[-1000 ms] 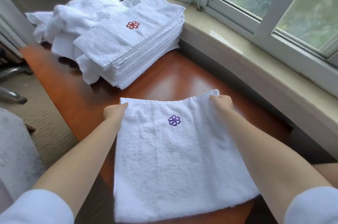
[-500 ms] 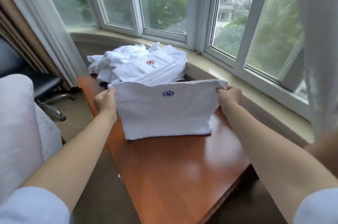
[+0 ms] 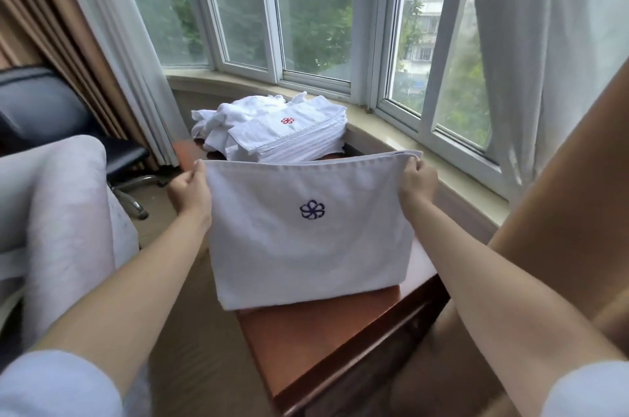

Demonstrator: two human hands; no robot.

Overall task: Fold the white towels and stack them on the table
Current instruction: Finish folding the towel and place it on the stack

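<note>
Head view: left hand (image 3: 189, 193) and right hand (image 3: 417, 183) pinch towel (image 3: 306, 246) (upright).

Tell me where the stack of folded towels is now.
In the head view, the stack of folded towels sits at the far end of the table, below the window sill, beside a heap of unfolded towels on its left.

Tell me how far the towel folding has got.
Done: a neat stack of folded towels sits at the table's far end by the window. In hand: the left hand and right hand pinch the top corners of a folded towel with a blue emblem, held upright. Left: stacking it, and folding the crumpled pile behind the stack.
</note>
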